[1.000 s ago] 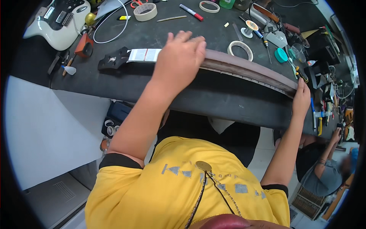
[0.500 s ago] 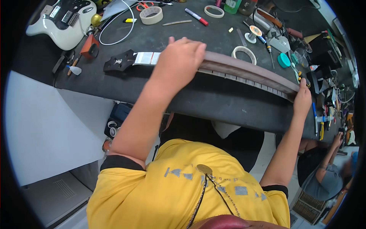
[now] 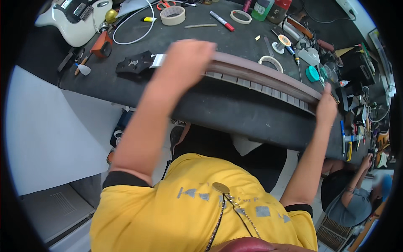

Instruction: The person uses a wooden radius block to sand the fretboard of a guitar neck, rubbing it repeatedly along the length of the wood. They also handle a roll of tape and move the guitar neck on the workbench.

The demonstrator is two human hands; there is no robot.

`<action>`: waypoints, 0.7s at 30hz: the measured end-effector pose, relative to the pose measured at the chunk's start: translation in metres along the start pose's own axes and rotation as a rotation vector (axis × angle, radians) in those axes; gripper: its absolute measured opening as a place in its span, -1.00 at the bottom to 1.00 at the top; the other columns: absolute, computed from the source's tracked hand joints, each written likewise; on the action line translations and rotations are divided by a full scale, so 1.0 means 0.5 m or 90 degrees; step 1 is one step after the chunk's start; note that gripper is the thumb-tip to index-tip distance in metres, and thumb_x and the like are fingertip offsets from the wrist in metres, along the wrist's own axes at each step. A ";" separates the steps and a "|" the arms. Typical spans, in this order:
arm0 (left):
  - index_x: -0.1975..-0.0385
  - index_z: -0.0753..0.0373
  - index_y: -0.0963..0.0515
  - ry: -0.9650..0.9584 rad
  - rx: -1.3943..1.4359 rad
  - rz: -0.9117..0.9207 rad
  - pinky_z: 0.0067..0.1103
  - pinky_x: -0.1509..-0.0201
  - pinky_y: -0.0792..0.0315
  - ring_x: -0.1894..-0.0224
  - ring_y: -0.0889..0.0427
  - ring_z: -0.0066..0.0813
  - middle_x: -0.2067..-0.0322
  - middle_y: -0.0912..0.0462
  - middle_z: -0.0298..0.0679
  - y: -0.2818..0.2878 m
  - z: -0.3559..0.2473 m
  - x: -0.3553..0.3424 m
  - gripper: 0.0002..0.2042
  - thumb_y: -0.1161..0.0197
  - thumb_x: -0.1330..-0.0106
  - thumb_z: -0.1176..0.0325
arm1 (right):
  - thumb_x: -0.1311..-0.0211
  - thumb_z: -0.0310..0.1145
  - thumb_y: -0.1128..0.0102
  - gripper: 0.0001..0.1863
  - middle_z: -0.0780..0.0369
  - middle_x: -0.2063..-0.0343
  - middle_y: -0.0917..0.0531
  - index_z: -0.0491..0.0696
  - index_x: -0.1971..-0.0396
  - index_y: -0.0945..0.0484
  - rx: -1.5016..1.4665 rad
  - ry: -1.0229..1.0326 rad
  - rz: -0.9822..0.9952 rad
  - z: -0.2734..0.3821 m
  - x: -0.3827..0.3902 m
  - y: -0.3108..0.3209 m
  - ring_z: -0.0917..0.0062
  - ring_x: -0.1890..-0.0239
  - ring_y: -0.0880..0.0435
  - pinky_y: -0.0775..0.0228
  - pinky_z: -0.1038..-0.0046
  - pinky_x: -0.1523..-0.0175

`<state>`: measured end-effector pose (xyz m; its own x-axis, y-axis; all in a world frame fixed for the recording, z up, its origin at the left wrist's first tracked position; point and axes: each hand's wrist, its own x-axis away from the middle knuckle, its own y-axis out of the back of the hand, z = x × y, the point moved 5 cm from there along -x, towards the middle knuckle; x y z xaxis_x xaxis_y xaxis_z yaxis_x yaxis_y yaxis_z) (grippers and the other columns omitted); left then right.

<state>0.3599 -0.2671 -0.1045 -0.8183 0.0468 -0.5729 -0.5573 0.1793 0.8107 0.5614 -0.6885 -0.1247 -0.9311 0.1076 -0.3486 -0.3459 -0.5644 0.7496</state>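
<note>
As guitar neck (image 3: 268, 90) lies across dark bench (image 3: 218, 111), long brown bar (image 3: 260, 69) runs along its lined face. Left to right: white guitar body (image 3: 77, 33); orange block (image 3: 100, 43); black headstock (image 3: 136, 64); white tape strip (image 3: 158, 61); left hand (image 3: 189, 59), motion-blurred, on bar's left part, finger spread cannot be told; tape ring (image 3: 268, 58) just behind bar; right hand (image 3: 327, 106) at bar's right end, one digit extended upward, other fingers hidden, grip unclear.
</note>
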 end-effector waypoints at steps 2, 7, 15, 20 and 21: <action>0.09 0.32 -0.72 0.391 0.255 0.051 -0.39 0.07 -0.56 0.21 -0.70 -0.31 0.24 -0.75 -0.12 0.085 0.158 0.091 -0.58 -0.05 -0.65 0.09 | -0.55 0.24 -0.02 -0.24 -0.16 -0.03 -0.72 -0.30 -0.01 -0.70 -0.053 0.123 0.041 0.157 0.097 -0.071 -0.02 -0.22 -0.64 -0.40 0.09 -0.34; 0.01 0.31 -0.72 0.389 0.221 0.019 -0.43 0.04 -0.56 0.17 -0.71 -0.43 0.19 -0.77 -0.17 0.131 0.291 0.164 -0.62 -0.04 -0.66 0.15 | -0.51 0.32 0.00 -0.15 -0.19 -0.20 -0.63 -0.30 -0.17 -0.64 -0.016 0.226 0.107 0.275 0.160 -0.095 -0.03 -0.33 -0.55 -0.30 0.10 -0.46; 0.04 0.39 -0.70 0.295 0.244 0.015 -0.29 -0.02 -0.56 0.14 -0.75 0.04 0.24 -0.78 0.08 0.040 0.105 0.038 -0.51 -0.09 -0.59 0.00 | -0.57 0.35 0.21 -0.11 -0.23 0.13 -0.76 -0.28 0.08 -0.76 0.077 0.060 0.074 0.101 0.016 -0.070 -0.10 -0.04 -0.73 -0.48 0.01 -0.21; 0.15 0.39 -0.72 0.391 0.226 -0.048 -0.43 0.18 -0.52 0.37 -0.62 -0.40 0.43 -0.68 -0.24 0.161 0.372 0.191 -0.58 -0.14 -0.61 0.08 | -0.50 0.39 0.07 -0.09 -0.26 -0.20 -0.60 -0.30 -0.13 -0.65 0.006 0.233 0.151 0.342 0.193 -0.124 -0.09 -0.28 -0.57 -0.34 0.09 -0.42; 0.15 0.39 -0.72 0.394 0.220 -0.015 -0.40 0.17 -0.53 0.36 -0.64 -0.33 0.42 -0.70 -0.18 0.137 0.302 0.146 -0.60 -0.14 -0.60 0.11 | -0.50 0.39 0.08 -0.09 -0.25 -0.14 -0.64 -0.31 -0.10 -0.67 0.019 0.176 0.135 0.298 0.159 -0.117 -0.08 -0.24 -0.60 -0.37 0.08 -0.39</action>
<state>0.2832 -0.1031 -0.1092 -0.7930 -0.5102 -0.3330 -0.5836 0.4790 0.6557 0.4902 -0.5252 -0.1123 -0.9174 -0.2372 -0.3195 -0.1551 -0.5263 0.8360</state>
